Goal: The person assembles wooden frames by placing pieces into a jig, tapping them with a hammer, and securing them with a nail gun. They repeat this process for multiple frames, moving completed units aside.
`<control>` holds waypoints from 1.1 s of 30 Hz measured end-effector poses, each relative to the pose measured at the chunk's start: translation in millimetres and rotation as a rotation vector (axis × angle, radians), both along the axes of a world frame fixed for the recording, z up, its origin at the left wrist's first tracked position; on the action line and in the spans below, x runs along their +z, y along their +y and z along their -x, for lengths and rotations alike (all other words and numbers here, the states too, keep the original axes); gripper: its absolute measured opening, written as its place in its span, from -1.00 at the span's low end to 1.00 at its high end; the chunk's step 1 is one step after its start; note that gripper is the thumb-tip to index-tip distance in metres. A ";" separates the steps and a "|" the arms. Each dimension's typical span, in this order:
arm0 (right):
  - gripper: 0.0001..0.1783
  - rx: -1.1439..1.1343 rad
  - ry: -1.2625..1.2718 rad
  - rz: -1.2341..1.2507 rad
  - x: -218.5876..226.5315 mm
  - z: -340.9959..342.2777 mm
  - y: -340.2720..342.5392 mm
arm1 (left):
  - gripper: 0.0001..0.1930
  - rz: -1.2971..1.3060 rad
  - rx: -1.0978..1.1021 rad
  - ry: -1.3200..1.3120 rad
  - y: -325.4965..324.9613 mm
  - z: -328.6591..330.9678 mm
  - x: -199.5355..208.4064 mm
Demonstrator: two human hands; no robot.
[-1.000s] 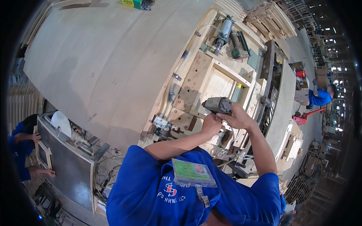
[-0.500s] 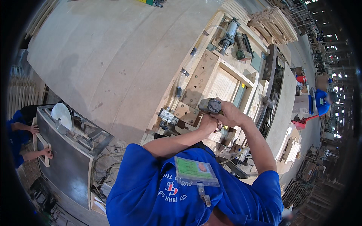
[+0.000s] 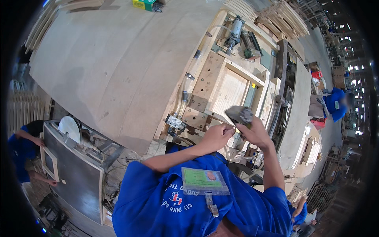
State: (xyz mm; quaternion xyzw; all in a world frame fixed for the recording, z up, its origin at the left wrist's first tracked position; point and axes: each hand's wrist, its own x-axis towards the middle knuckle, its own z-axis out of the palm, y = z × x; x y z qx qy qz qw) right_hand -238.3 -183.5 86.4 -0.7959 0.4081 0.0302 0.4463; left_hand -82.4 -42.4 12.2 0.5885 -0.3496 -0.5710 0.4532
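My right hand is wrapped around a grey pneumatic nail gun, slightly blurred, above the near end of a wooden jig. Beside it, my left hand is closed with fingertips pinched together; what they hold, if anything, cannot be made out. Beyond both hands a pale rectangular wooden frame lies in the jig around a light wood panel. A drilled wooden block runs along the frame's left side.
Past the frame are a pneumatic cylinder and a second nail gun. An air valve sits at the jig's near left corner. A wide plywood table spreads left. A co-worker's hand is by a small wooden frame at left.
The nail gun has moved right with my right hand and tilted. My left hand has drawn apart from it, slightly left and nearer me. The co-worker's small frame has shifted.
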 end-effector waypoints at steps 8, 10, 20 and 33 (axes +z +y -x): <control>-0.42 -0.678 -0.094 0.211 47.5 160.1 38.0 | -0.70 0.336 0.541 -0.314 31.6 -109.2 40.0; -0.39 -0.810 0.055 0.324 44.7 192.1 32.2 | -0.66 0.216 0.456 -0.144 42.6 -110.4 9.8; -0.27 -0.833 0.525 0.822 -20.2 320.9 -2.7 | -0.70 0.386 0.027 -0.908 8.8 -25.0 48.9; -0.62 -0.567 -0.485 0.283 -55.9 234.8 151.4 | -0.63 0.236 -0.660 -1.185 -80.1 32.9 -37.8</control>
